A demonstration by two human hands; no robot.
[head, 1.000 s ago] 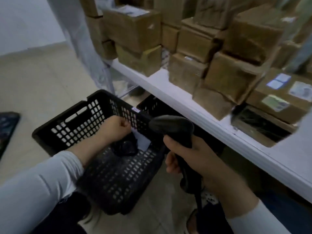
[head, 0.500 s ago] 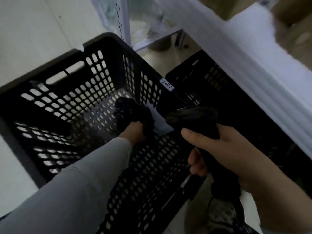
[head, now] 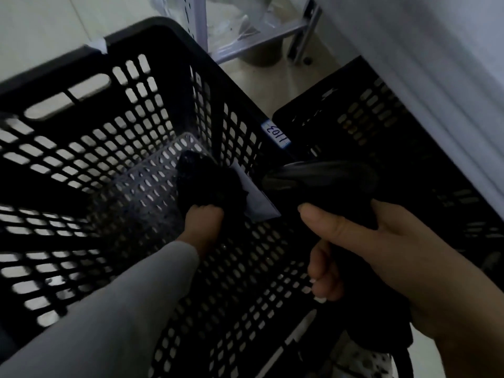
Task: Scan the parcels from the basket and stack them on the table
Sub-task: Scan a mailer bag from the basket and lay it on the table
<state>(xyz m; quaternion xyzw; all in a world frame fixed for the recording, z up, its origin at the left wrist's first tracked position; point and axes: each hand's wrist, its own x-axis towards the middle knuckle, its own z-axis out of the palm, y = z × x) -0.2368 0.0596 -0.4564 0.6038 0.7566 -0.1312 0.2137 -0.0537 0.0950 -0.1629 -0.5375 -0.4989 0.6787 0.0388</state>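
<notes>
Reaching down inside black basket, left hand has fingers curled round dark parcel near the basket floor, white label showing | right hand fingers wrapped round black scanner handle, head just beside label | second basket below white table edge.

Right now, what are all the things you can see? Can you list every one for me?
basket: one, black, full of holes, left and centre
second basket: one, black, right, under the table's edge
parcel: one, black with a white label, inside the basket
tag: one, white with handwriting, on the basket's rim
scanner: one, black, right of the parcel
table: one, white, upper right
metal frame: one, grey, top centre
left hand: one, grips the parcel
right hand: one, grips the scanner
sleeve: one, grey, left arm
</notes>
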